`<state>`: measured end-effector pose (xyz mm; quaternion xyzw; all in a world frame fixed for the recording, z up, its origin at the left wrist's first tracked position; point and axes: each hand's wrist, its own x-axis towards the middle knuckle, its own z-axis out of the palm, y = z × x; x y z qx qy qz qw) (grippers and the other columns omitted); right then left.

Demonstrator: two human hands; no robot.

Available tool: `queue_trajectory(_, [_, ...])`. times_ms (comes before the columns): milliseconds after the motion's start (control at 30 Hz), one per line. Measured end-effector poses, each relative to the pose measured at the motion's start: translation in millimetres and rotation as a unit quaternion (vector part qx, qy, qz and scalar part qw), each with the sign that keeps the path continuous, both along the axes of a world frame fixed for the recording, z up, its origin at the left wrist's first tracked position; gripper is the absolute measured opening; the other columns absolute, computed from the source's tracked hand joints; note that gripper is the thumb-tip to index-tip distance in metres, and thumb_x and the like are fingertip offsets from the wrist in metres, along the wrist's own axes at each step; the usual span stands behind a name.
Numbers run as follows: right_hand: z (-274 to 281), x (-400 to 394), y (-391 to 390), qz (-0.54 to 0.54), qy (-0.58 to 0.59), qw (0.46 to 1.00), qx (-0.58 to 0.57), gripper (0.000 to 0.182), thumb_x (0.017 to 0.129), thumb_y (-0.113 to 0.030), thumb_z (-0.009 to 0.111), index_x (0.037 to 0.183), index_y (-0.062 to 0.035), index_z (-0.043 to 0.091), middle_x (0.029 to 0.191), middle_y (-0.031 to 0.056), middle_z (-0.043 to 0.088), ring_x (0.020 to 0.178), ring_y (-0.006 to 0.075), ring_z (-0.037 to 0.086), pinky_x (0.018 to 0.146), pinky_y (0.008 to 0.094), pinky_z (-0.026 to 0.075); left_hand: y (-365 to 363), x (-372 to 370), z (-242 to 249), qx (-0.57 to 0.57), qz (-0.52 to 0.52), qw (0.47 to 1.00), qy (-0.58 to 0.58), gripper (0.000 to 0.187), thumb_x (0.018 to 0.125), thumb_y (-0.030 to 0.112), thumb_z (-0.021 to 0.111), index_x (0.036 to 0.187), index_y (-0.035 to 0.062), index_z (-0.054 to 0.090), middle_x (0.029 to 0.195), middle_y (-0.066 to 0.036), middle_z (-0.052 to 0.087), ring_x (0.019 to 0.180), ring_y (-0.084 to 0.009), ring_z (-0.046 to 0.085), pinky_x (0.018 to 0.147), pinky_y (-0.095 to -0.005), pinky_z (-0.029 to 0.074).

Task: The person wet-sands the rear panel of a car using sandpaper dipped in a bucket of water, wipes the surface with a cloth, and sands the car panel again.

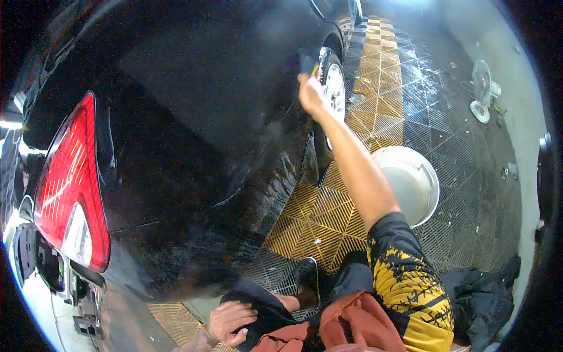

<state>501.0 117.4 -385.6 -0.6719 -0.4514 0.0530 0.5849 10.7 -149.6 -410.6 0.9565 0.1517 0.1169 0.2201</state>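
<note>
My right hand (311,94) reaches out to the rear wheel (335,91) of a black car (193,117). Its fingers are closed around a small tool with a yellow part (315,70), held against or close to the tyre. White foam or bristles show beside it, but its kind is not clear. My left hand (233,320) lies on my bent knee with the fingers laid out and nothing in it. At the left is the car's red and white tail light (73,182), apart from both hands.
A white bucket (434,179) stands under and to the right of my right forearm. Yellow and dark grating tiles (381,88) cover the wet floor. A pale fan (481,88) is by the right wall. Dark crumpled material (484,302) lies at the lower right.
</note>
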Motion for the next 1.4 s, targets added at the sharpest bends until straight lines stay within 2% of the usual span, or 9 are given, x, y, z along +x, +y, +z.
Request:
queue_trajectory(133, [31,29,2,0.078,0.267,0.960,-0.031,0.063,0.091,-0.043,0.041,0.130,0.0058,0.045,0.138,0.0272,0.045,0.131,0.0356,0.040,0.108,0.0399,0.028,1,2,3,0.001,-0.031,1.000,-0.004,0.028,0.075,0.022,0.057,0.094,0.0061,0.070,0.101,-0.007,0.070,0.097,-0.0268,0.066,0.086,-0.0393,0.051])
queue_trajectory(267, [8,-15,-21,0.009,0.099,0.995,0.032,0.065,0.091,-0.041,0.043,0.133,0.0091,0.041,0.142,0.0280,0.038,0.134,0.0363,0.034,0.111,0.0394,0.022,1,2,-1,-0.003,-0.013,1.000,-0.018,0.027,0.075,0.021,0.056,0.093,0.0057,0.070,0.100,-0.007,0.070,0.097,-0.0270,0.066,0.086,-0.0383,0.051])
queue_trajectory(500, [23,-3,-5,-0.021,0.200,0.979,0.027,0.060,0.093,-0.040,0.036,0.128,0.0079,0.048,0.134,0.0276,0.049,0.124,0.0361,0.046,0.105,0.0410,0.031,4,2,3,-0.007,-0.040,0.999,-0.019,0.027,0.076,0.021,0.056,0.094,0.0055,0.069,0.099,-0.008,0.070,0.096,-0.0262,0.066,0.084,-0.0372,0.052])
queue_trajectory(600, [-2,-31,-25,0.000,-0.079,0.997,0.010,0.033,0.096,-0.017,0.033,0.116,0.0016,0.052,0.149,0.0352,0.014,0.138,0.0558,0.010,0.101,0.0749,0.018,5,4,-3,-0.008,-0.034,0.999,-0.025,0.027,0.075,0.023,0.055,0.092,0.0074,0.070,0.098,-0.007,0.070,0.095,-0.0260,0.067,0.084,-0.0395,0.052])
queue_trajectory(767, [7,25,22,0.050,0.130,0.989,0.054,0.030,0.094,-0.014,0.036,0.109,0.0008,0.057,0.146,0.0365,0.021,0.134,0.0591,0.016,0.097,0.0771,0.022,5,4,-1,-0.005,-0.037,0.999,-0.012,0.027,0.074,0.025,0.056,0.090,0.0095,0.070,0.096,-0.005,0.071,0.094,-0.0260,0.067,0.084,-0.0415,0.051])
queue_trajectory(967, [-8,-11,0,-0.020,-0.057,0.997,0.042,0.027,0.092,-0.013,0.041,0.109,-0.0010,0.059,0.148,0.0372,0.015,0.137,0.0572,0.012,0.100,0.0761,0.019,4,10,5,-0.005,-0.015,1.000,0.009,0.027,0.073,0.026,0.057,0.090,0.0097,0.070,0.097,-0.005,0.071,0.093,-0.0264,0.067,0.085,-0.0417,0.051])
queue_trajectory(1100, [16,25,22,0.058,0.216,0.973,0.052,0.031,0.093,-0.015,0.039,0.114,-0.0039,0.059,0.146,0.0349,0.024,0.135,0.0580,0.015,0.104,0.0710,0.020,4,3,2,-0.004,-0.021,1.000,0.003,0.028,0.073,0.027,0.058,0.091,0.0097,0.071,0.098,-0.005,0.071,0.092,-0.0263,0.068,0.084,-0.0422,0.051])
queue_trajectory(1300, [-15,-7,11,0.008,-0.068,0.997,-0.018,0.030,0.095,-0.015,0.039,0.117,-0.0017,0.055,0.152,0.0319,0.009,0.139,0.0555,0.006,0.102,0.0752,0.013,5,6,1,-0.004,-0.016,1.000,-0.017,0.028,0.074,0.026,0.058,0.092,0.0085,0.071,0.098,-0.007,0.071,0.094,-0.0266,0.067,0.084,-0.0411,0.052])
queue_trajectory(1400, [-1,15,26,0.056,0.105,0.992,0.039,0.030,0.095,-0.017,0.039,0.116,-0.0017,0.055,0.151,0.0339,0.013,0.137,0.0575,0.009,0.100,0.0765,0.017,2,4,5,0.004,-0.021,1.000,0.000,0.028,0.074,0.024,0.058,0.093,0.0073,0.070,0.099,-0.008,0.070,0.096,-0.0268,0.067,0.085,-0.0401,0.052])
